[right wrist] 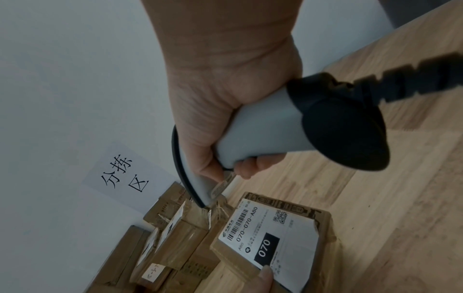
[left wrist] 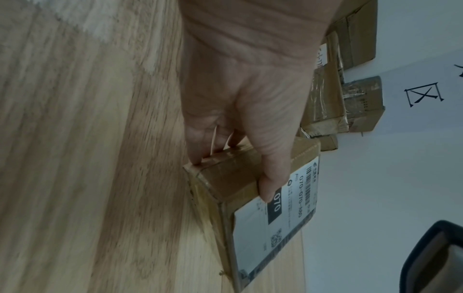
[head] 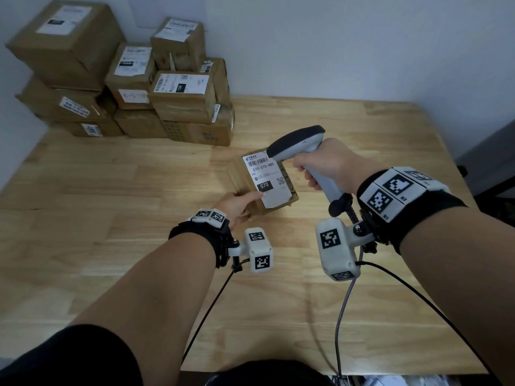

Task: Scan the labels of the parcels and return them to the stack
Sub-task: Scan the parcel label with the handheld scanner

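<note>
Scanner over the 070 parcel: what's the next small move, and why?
Probably pull the trigger and hold steady. The right hand grips the scanner, its head close over the barcode end of the label, and the left hand holds the parcel with the label up, thumb clear of the barcode. The stack waits at the table's far left for its return.

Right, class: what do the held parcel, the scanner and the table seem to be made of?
Parcel: brown matte cardboard, taped seams, white paper label. Scanner: apparently smooth grey plastic, with black head trim and base. Table: pale wood, visible grain and joined strips; solid or veneer unclear.
</note>
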`<state>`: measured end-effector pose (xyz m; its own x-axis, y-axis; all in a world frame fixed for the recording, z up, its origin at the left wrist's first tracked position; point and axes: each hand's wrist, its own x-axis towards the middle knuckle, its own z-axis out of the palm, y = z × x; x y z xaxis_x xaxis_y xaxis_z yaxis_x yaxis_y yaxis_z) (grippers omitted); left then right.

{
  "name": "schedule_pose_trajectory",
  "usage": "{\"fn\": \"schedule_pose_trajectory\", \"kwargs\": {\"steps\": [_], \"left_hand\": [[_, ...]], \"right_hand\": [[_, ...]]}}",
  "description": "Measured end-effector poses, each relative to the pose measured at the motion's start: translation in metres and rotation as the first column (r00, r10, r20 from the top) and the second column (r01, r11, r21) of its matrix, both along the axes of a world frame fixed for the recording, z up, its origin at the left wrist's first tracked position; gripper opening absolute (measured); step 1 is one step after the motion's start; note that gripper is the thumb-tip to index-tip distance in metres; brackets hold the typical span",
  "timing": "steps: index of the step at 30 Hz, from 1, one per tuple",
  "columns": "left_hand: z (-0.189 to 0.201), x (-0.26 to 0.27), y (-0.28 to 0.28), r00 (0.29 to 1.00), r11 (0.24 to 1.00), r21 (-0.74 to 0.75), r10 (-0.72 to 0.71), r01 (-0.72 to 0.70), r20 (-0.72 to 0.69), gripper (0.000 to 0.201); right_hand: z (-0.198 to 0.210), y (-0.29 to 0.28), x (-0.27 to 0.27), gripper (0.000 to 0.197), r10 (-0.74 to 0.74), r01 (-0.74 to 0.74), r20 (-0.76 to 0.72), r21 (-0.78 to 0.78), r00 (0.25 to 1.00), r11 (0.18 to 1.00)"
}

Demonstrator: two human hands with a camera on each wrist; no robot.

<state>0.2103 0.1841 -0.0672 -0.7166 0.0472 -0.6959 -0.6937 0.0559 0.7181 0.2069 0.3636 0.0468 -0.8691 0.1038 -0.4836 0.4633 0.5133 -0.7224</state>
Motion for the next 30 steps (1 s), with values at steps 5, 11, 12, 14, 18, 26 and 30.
{"fn": "schedule_pose_trajectory", "kwargs": {"steps": [5, 11, 12, 14, 18, 26, 30], "left_hand": [[0.002, 0.002, 0.001, 1.000, 1.000, 0.007, 0.010, -0.010, -0.004, 0.033], [0.007, 0.001, 0.001, 0.997, 0.997, 0.015, 0.074, -0.073, -0.025, 0.031], [0.008, 0.001, 0.001, 0.996, 0.996, 0.005, 0.088, -0.088, -0.029, 0.029], [0.009, -0.002, -0.001, 0.993, 0.994, -0.026, 0.108, -0.109, -0.045, 0.032], [0.005, -0.001, -0.003, 0.991, 0.990, -0.074, 0.113, -0.119, -0.076, 0.034], [-0.008, 0.002, 0.010, 0.982, 0.981, -0.080, 0.169, -0.176, -0.082, 0.012], [-0.014, 0.001, 0.015, 0.972, 0.973, -0.072, 0.213, -0.220, -0.097, 0.027]], "right_hand": [[-0.005, 0.004, -0.003, 0.015, -0.016, 0.015, -0.028, -0.033, 0.999, 0.999], [-0.020, 0.022, -0.011, 0.018, -0.150, 0.127, -0.118, -0.186, 0.982, 0.974], [-0.024, 0.027, -0.013, 0.017, -0.185, 0.157, -0.121, -0.209, 0.975, 0.965], [-0.034, 0.039, -0.015, 0.010, -0.248, 0.215, -0.120, -0.240, 0.961, 0.947], [-0.066, 0.066, -0.013, 0.019, -0.337, 0.305, -0.133, -0.216, 0.932, 0.928], [-0.133, 0.080, -0.014, 0.052, -0.407, 0.398, -0.059, -0.115, 0.912, 0.910], [-0.156, 0.078, -0.017, 0.046, -0.394, 0.391, 0.005, -0.128, 0.919, 0.912]]}}
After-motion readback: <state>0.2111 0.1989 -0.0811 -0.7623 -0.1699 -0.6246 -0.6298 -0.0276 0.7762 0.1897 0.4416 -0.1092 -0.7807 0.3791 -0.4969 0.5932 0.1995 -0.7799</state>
